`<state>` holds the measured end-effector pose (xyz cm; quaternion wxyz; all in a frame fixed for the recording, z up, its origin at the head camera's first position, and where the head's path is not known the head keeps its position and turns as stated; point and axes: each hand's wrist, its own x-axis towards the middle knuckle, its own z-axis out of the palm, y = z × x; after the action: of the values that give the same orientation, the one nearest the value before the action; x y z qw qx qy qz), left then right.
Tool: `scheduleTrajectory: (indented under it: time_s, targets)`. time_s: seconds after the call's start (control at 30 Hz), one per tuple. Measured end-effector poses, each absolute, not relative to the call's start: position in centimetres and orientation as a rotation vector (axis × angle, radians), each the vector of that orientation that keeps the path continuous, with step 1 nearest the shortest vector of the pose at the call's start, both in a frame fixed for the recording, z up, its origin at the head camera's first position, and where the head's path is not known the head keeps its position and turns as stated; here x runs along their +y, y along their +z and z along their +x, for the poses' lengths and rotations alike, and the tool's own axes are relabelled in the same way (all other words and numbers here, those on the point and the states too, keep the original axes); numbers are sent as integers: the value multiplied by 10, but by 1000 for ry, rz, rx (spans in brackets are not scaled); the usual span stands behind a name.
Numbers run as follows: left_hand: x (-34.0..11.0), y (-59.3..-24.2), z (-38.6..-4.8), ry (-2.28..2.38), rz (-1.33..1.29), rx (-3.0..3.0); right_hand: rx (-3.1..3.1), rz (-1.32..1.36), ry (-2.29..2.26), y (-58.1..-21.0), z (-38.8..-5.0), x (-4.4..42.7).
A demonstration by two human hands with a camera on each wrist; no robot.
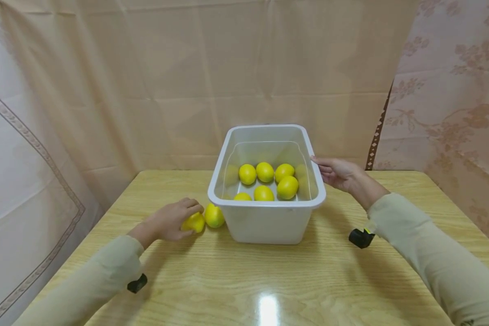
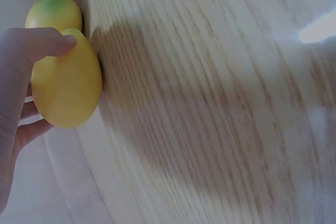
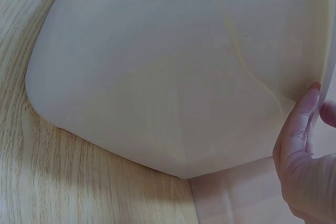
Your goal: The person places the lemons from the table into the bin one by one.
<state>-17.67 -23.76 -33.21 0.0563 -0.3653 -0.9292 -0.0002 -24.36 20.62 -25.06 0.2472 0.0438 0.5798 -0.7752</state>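
Observation:
My left hand [image 1: 175, 220] grips a yellow lemon [image 2: 68, 82], thumb over its top and fingers along its far side. Close by the bin's front left corner stands a second lemon [image 1: 214, 215] with a greenish tip, right beside the held one. A pale plastic bin [image 1: 266, 224] sits upright on the table with several lemons on its floor, one of them, a lemon [image 1: 242, 196], partly hidden behind the front rim. At the bin's right rim, my right hand [image 1: 340, 174] holds the edge, thumb at the rim and fingers [image 3: 302, 114] against the outer wall.
Under everything lies a wood-grain table [image 1: 228, 280] with a bright light reflection near its front. A beige curtain [image 1: 167, 81] hangs behind it, and patterned cloths hang at both sides. Each sleeve carries a small black wrist camera [image 1: 361, 238].

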Motion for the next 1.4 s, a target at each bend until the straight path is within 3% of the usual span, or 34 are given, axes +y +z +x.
scheduleTrajectory:
  time_s: [1.4]
  targets:
    - [-248,-338,-185,-23,-1282,-2730,1573,135,-2130,-252,-245,206]
